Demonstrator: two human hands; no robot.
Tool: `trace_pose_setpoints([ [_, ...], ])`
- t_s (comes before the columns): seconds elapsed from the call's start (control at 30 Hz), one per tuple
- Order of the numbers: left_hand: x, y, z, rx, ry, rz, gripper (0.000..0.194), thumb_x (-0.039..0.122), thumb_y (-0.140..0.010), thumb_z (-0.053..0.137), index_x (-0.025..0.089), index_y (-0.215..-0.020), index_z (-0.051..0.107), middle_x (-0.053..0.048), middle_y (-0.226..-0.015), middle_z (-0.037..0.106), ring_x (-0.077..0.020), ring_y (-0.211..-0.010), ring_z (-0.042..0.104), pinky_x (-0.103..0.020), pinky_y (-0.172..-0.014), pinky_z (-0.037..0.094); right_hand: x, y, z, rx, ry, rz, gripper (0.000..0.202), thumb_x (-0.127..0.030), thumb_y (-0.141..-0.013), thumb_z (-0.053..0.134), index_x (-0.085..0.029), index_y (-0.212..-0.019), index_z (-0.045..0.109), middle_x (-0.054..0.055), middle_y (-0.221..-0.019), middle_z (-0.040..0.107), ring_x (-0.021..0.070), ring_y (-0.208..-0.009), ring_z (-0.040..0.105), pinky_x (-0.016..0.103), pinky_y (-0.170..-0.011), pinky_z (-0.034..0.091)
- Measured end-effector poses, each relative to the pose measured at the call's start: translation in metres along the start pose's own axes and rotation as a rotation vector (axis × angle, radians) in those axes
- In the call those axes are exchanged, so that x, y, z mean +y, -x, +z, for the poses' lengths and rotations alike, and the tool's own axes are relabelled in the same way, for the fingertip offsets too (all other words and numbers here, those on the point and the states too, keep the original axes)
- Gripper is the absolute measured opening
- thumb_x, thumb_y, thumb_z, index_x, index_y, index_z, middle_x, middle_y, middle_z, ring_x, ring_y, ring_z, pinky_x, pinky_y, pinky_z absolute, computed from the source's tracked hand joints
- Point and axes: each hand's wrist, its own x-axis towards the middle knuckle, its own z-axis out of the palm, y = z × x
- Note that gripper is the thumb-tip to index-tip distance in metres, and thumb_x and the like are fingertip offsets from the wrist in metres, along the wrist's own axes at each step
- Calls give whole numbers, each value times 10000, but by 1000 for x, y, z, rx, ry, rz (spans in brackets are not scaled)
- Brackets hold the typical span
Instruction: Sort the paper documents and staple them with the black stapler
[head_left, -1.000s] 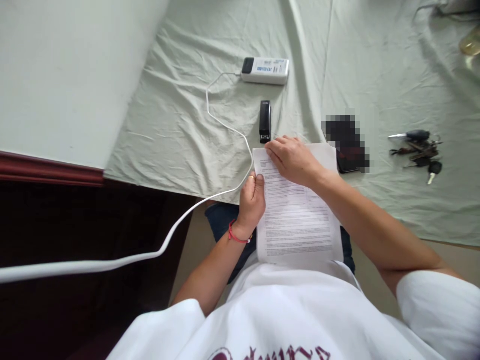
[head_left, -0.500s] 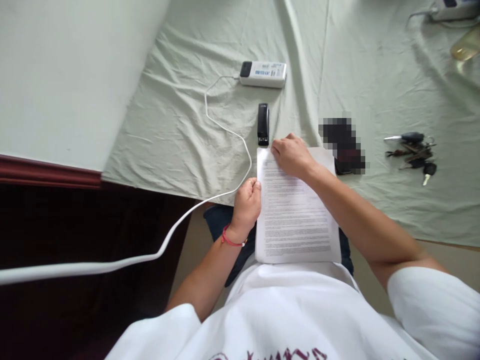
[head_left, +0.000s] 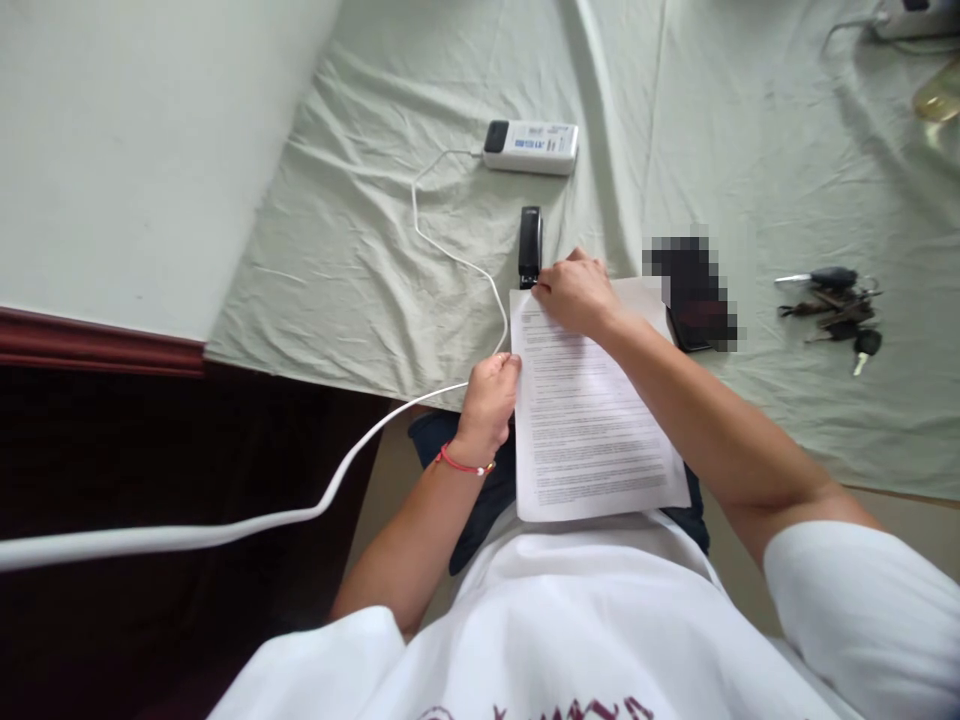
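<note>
Printed paper sheets (head_left: 600,430) lie partly on the cloth at the table edge and reach over my lap toward my shirt. My left hand (head_left: 489,400), a red string bracelet at its wrist, is closed with thumb and fingers pinching the sheets' left edge. Across the top of the sheets rests my right hand (head_left: 577,293), fingers curled at the upper left corner and gripping it. Just beyond that corner a black stapler (head_left: 530,245) stands lengthwise on the cloth, its near end close to my right fingertips. How many sheets there are I cannot tell.
A white power bank (head_left: 531,147) with a white cable (head_left: 352,455) lies farther back; the cable runs off left. Right of the paper are a pixelated dark object (head_left: 690,290) and a bunch of keys (head_left: 836,300). Pale green cloth (head_left: 360,240) covers the table.
The sheets have tilted slightly, their top left corner shifting left and their lower end right. My right hand has moved a little up and left, nearer the stapler. Both hands keep hold.
</note>
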Motion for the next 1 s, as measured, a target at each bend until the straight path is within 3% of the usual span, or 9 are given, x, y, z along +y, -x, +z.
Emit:
trace_pose_setpoints([
  [0.23,-1,1,3,11,-77,67,339,368,-946,615,207,-664,515,13,-608,504,-140,-607,471,-257,-589,405,24,-8,7,63,-29,-56,490,-502,-1037,427,-206,-815,749,170,-780,690,431,-1146,579,703,-977,454],
  [0.47,7,-9,4,45,-196,91,353,270,-964,539,191,-621,517,7,-616,502,-131,-606,438,-258,-566,327,29,-14,5,31,42,25,450,-481,-1037,448,-190,-873,748,168,-820,688,477,-1192,553,750,-956,435],
  [0.63,6,-14,2,62,-173,73,328,252,-932,557,184,-611,564,-3,-628,546,-141,-616,482,-265,-568,332,32,-26,-9,207,-8,-32,577,-572,-1087,289,-194,-1216,705,172,-1056,713,427,-1236,537,665,-1008,458],
  [0.73,4,-15,2,68,-135,66,308,282,-916,596,186,-624,587,1,-613,546,-145,-608,490,-268,-567,338,15,-41,-25,276,-8,-23,636,-621,-1084,234,-200,-1269,673,179,-1198,706,424,-1273,527,605,-1005,492],
  [0.87,4,-14,3,56,-132,70,326,306,-927,597,189,-623,577,-3,-612,560,-148,-606,491,-272,-567,338,-18,-72,-32,159,18,42,611,-575,-1088,327,-155,-1467,557,186,-1523,562,430,-1439,436,597,-1153,420],
  [0.93,5,-13,2,80,-160,78,352,287,-922,603,192,-588,545,1,-594,542,-142,-596,466,-274,-566,329,-27,-88,-24,62,28,72,611,-542,-1086,360,-164,-1551,481,161,-1661,431,421,-1537,329,605,-1231,332],
  [1.0,6,-12,1,98,-182,77,369,270,-918,602,195,-566,521,7,-575,517,-137,-588,443,-274,-565,322,-27,-101,-9,-12,27,75,618,-566,-1083,340,-173,-1527,515,164,-1694,388,434,-1571,266,634,-1244,280],
])
